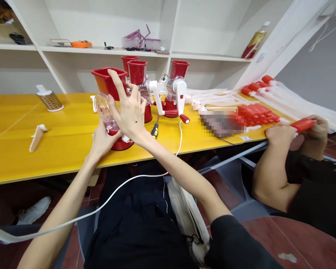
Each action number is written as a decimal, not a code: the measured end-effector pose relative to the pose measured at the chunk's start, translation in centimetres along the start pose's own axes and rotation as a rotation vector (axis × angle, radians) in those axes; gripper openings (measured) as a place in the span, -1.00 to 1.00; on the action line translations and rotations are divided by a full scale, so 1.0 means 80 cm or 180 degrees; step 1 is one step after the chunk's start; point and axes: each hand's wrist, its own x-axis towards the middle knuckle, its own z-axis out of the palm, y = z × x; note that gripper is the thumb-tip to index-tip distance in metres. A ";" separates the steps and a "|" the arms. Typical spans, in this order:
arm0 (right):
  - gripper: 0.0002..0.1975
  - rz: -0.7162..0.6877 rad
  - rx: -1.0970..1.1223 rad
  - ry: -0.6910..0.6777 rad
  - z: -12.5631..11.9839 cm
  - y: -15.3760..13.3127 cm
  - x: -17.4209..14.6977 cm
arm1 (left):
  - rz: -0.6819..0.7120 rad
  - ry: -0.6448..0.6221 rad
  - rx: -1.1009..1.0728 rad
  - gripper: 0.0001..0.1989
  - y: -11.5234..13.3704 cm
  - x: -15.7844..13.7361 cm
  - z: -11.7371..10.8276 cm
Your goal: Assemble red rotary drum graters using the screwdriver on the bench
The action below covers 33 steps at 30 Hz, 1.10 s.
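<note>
A red rotary grater point(105, 84) with a clear drum housing point(102, 106) stands near the table's front edge. My left hand point(102, 140) is closed around its lower body, just above the red base point(121, 145). Across the hopper lies my right hand point(130, 112), its index finger stretched onto the rim and the other fingers bent at its right side. The hand partly hides the hopper and housing. Behind stand more red graters; one point(179, 69) has a white crank arm point(181, 95) with a red knob. A yellow-and-black screwdriver point(155, 130) lies to the right.
On the left are a metal grating drum point(50, 99) and a white crank handle point(37, 138). A white cable point(134, 176) crosses in front of me. At right, a co-worker's hands point(281, 134) hold a red-ended item, near several red parts point(257, 114). Shelves point(207, 56) rise behind.
</note>
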 end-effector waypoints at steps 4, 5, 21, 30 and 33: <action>-0.47 -0.0147 0.0077 -0.0122 -0.010 0.014 -0.003 | 0.0188 0.0046 -0.0267 -0.13 -0.001 0.003 0.000; -0.47 -0.0146 0.0097 -0.0141 -0.012 0.017 -0.003 | 0.0227 0.0046 -0.0341 -0.14 -0.001 0.005 -0.001; -0.57 -0.0397 0.0839 -0.0601 0.022 0.072 -0.058 | 0.0246 -0.0030 -0.0768 -0.19 -0.008 0.008 0.002; -0.66 -0.0078 0.1265 -0.0502 0.042 0.085 -0.055 | 0.0010 -0.0369 -0.0864 -0.27 -0.011 0.014 -0.009; -0.55 0.0044 0.1351 -0.0625 0.048 0.087 -0.057 | 0.0024 -0.0474 -0.0842 -0.26 -0.016 0.016 -0.011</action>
